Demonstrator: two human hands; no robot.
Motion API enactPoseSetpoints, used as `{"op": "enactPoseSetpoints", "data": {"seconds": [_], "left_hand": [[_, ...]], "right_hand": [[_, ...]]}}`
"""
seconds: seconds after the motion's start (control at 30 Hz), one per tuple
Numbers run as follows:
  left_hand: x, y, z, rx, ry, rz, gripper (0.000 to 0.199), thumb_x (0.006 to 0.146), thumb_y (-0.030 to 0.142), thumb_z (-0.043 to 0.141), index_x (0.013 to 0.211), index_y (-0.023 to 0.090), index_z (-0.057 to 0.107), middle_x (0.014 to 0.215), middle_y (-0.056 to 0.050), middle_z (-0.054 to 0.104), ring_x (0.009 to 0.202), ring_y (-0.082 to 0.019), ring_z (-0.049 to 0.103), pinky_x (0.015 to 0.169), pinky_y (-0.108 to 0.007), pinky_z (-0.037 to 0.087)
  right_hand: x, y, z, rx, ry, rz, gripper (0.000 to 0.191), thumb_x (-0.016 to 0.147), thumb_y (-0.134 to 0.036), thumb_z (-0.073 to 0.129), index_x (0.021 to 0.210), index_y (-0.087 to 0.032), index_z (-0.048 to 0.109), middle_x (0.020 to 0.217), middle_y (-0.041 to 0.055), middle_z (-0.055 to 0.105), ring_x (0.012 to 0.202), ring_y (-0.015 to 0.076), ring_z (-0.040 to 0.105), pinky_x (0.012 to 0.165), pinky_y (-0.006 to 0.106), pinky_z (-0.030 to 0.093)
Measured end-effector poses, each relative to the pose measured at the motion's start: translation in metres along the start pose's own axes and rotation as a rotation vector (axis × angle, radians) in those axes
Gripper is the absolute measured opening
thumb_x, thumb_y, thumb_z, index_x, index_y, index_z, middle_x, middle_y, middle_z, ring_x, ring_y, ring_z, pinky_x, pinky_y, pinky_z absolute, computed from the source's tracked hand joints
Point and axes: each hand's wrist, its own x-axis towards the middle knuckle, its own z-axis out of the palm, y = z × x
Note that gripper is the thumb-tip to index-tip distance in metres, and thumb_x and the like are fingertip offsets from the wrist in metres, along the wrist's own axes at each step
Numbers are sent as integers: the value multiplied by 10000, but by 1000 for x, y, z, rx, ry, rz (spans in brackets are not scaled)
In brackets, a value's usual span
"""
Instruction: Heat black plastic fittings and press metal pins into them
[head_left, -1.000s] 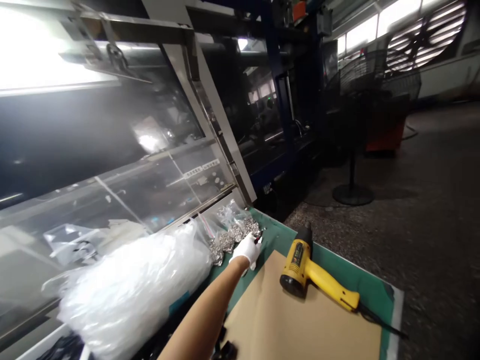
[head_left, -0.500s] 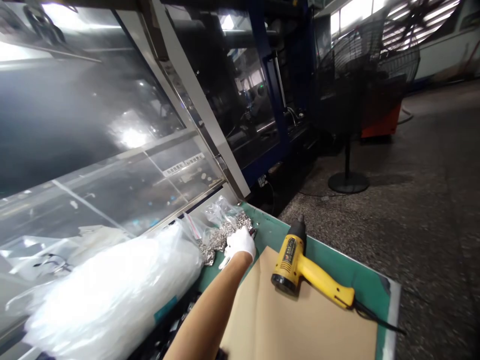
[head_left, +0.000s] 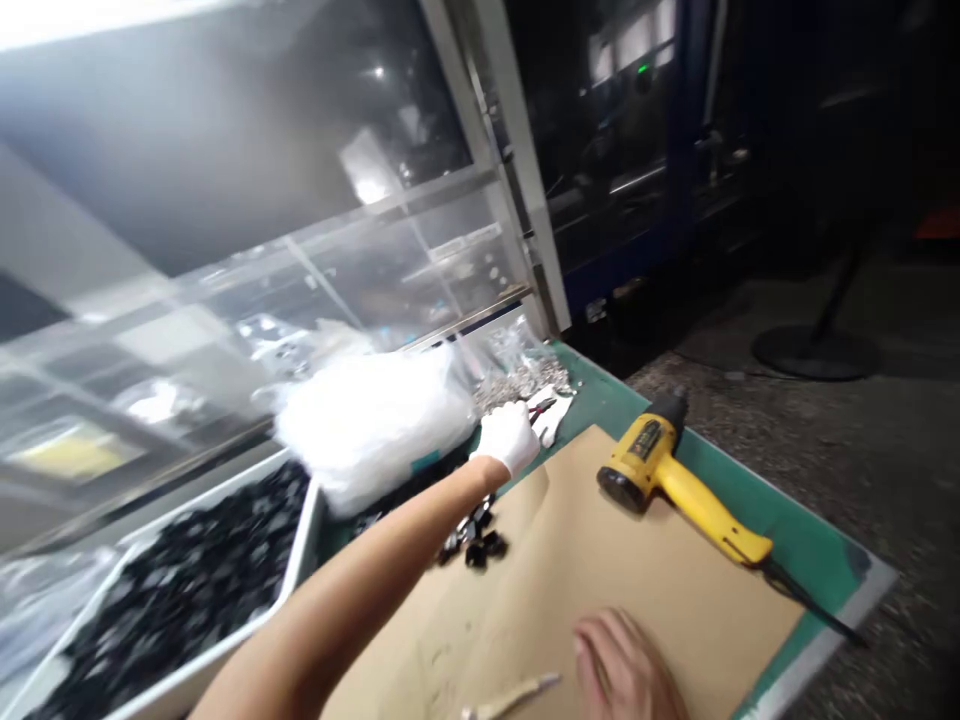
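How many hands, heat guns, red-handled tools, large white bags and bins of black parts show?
Hands: 2 (left hand, right hand)
Heat gun: 1
Red-handled tool: 1
Large white bag: 1
Bin of black parts: 1
Total: 6

A plain white glove (head_left: 501,436) covers the left grip (head_left: 514,432), its forearm (head_left: 375,575) bare, the right grip (head_left: 628,672) ungloved.

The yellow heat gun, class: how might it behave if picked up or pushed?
The yellow heat gun would probably feel stiff, since its casing looks hard. Pushed, it may swivel rather than roll, as the handle juts from its rounded body. Lifted, the attached cord could drag.
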Motion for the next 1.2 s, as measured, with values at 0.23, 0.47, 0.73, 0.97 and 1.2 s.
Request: {"op": "enactPoseSetpoints", "data": {"seconds": [0.23, 0.47, 0.73, 0.97, 1.2], "left_hand": [[-160, -127, -37, -5, -82, -157, 152, 877, 242, 526, 952, 188, 646, 1007, -125, 713, 900, -272, 681, 756, -354, 471], [-271, -151, -4, 105, -148, -89, 164, 795, 209, 595, 935, 206, 680, 990, -118, 696, 941, -320, 648, 793, -428, 454], [-223, -113, -13, 330, 42, 376, 263, 910, 56, 497, 936, 144, 744, 992, -157, 682, 980, -316, 600, 1011, -569, 338], [-201, -110, -10, 571, 82, 589, 274, 906, 33, 503, 973, 103, 759, 940, -150, 689, 960, -312, 583, 1081, -562, 316], [-185, -108, -11, 579, 81, 637, 289, 925, 36, 493, 1027, 122, 749, 978, -135, 711, 1039, -308, 592, 1151, -580, 267]], "right_hand": [[-1, 2, -19, 89, -108, -8, 164, 1052, -259, 485, 1041, -226, 645, 908, 82, 707, 835, 242, 700, 742, 351, 575], [-3, -3, -24, 4, -172, -38, 149, 1045, -284, 513, 1031, -233, 652, 924, 74, 704, 860, 250, 685, 774, 375, 556], [-5, -4, -33, -75, -245, -28, 175, 1029, -273, 531, 1082, -216, 687, 1001, 90, 706, 939, 259, 661, 874, 402, 522], [-2, -9, -35, -80, -247, 9, 177, 1023, -248, 532, 1085, -210, 693, 1010, 85, 701, 971, 258, 639, 900, 394, 495], [0, -11, -37, -58, -255, 14, 173, 1027, -241, 524, 1074, -207, 688, 1008, 84, 696, 970, 256, 630, 895, 388, 488]]}}
